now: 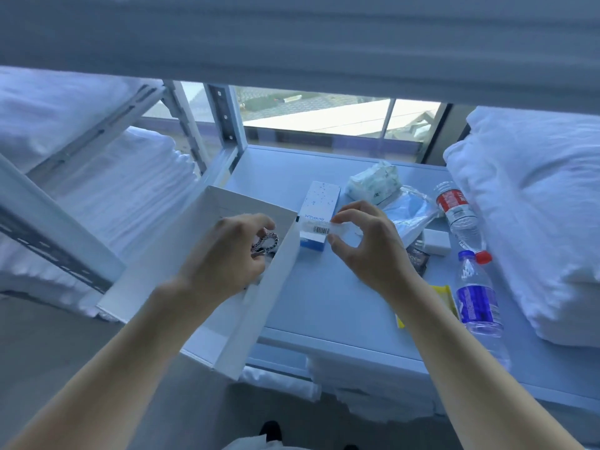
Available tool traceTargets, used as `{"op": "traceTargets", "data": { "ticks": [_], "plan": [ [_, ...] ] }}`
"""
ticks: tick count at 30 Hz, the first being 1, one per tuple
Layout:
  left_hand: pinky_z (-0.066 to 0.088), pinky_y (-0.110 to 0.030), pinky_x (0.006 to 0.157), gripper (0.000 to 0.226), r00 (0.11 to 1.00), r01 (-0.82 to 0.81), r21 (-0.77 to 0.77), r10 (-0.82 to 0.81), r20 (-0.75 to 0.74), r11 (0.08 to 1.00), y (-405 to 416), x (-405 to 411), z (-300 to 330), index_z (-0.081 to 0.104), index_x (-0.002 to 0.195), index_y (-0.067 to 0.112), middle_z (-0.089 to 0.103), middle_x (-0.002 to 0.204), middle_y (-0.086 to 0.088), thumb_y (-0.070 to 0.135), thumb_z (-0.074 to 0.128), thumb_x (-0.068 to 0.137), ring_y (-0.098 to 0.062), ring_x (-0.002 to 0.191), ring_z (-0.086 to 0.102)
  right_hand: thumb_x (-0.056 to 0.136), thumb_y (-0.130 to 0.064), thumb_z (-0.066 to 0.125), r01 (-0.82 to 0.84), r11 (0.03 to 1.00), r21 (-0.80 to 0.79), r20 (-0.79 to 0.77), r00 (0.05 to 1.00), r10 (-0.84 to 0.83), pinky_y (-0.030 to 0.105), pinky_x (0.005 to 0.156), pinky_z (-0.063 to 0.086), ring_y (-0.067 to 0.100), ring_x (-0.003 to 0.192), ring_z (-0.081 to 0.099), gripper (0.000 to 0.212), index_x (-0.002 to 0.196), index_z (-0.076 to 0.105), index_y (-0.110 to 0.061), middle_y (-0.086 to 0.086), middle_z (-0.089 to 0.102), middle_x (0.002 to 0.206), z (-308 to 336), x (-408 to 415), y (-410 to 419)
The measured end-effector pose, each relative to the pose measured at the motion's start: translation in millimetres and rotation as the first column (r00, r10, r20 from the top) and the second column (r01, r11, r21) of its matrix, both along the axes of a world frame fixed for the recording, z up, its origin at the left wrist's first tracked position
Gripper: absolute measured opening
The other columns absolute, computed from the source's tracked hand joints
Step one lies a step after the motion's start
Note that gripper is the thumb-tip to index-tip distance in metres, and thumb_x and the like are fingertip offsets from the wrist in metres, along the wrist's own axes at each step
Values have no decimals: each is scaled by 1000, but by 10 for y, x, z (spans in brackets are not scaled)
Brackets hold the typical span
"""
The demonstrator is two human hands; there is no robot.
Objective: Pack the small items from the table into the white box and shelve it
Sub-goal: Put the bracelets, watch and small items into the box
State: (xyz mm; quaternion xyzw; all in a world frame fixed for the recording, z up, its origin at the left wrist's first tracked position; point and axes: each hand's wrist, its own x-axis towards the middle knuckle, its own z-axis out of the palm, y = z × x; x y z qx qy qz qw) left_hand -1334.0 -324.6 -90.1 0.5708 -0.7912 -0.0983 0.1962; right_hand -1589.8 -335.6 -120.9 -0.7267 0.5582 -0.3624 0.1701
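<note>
White box [279, 271] open, tilted; left hand [227, 254] inside holds chain [266, 243].

Single head cam, wide-angle, looking forward and down over the table [341, 306], close above both forearms; window beyond.

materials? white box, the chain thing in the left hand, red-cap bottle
White box: looks like matte card, thin flat walls with folded edges. Chain item gripped by left hand: likely metal, shiny silvery links. Red-cap bottle: clear plastic, see-through, glossy, printed label.
</note>
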Motion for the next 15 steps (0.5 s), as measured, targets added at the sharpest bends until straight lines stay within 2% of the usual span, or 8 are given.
{"op": "traceTargets", "data": {
  "ticks": [3, 8, 11, 13, 15],
  "plan": [
    [54, -30, 74, 46, 991, 33, 134, -50, 122, 990, -37, 346, -121, 66, 116, 29, 70, 101, 10, 10, 72, 74, -16, 78, 61, 87, -18, 78, -41, 999, -15, -2, 999, 41, 26, 93, 45, 16, 109, 61, 16, 102, 74, -17, -8, 65, 111, 76, 280, -36],
    [46, -25, 70, 48, 946, 104, 295, -186, 266, 950, -142, 750, -351, 63, 114, 37, 61, 96, 19, 9, 65, 76, -10, 81, 53, 87, -21, 78, -94, 995, 13, -13, 995, 94, 30, 94, 46, 16, 110, 59, 15, 101, 73, -19, -10, 63, 111, 64, 704, -64],
    [44, -23, 67, 40, 927, 141, 343, -246, 283, 929, -210, 898, -455, 65, 108, 37, 53, 83, 18, 14, 67, 75, -10, 78, 52, 85, -21, 77, -101, 994, 38, -61, 993, 103, 29, 91, 44, 15, 105, 56, 13, 98, 74, -21, -10, 63, 107, 18, 933, -59],
    [50, -27, 67, 40, 920, 150, 385, -271, 282, 911, -240, 959, -519, 65, 105, 38, 53, 81, 16, 14, 64, 74, -11, 76, 57, 85, -23, 76, -112, 990, 82, -131, 984, 122, 31, 90, 44, 15, 104, 54, 10, 94, 75, -21, -10, 63, 106, -7, 1063, -54],
    [48, -24, 65, 41, 908, 179, 406, -310, 283, 896, -248, 1009, -594, 66, 104, 38, 54, 78, 15, 13, 63, 72, -8, 68, 54, 85, -24, 74, -138, 982, 132, -192, 968, 161, 33, 90, 44, 15, 105, 53, 9, 94, 75, -21, -10, 63, 105, -30, 1166, -58]
  ]
}}
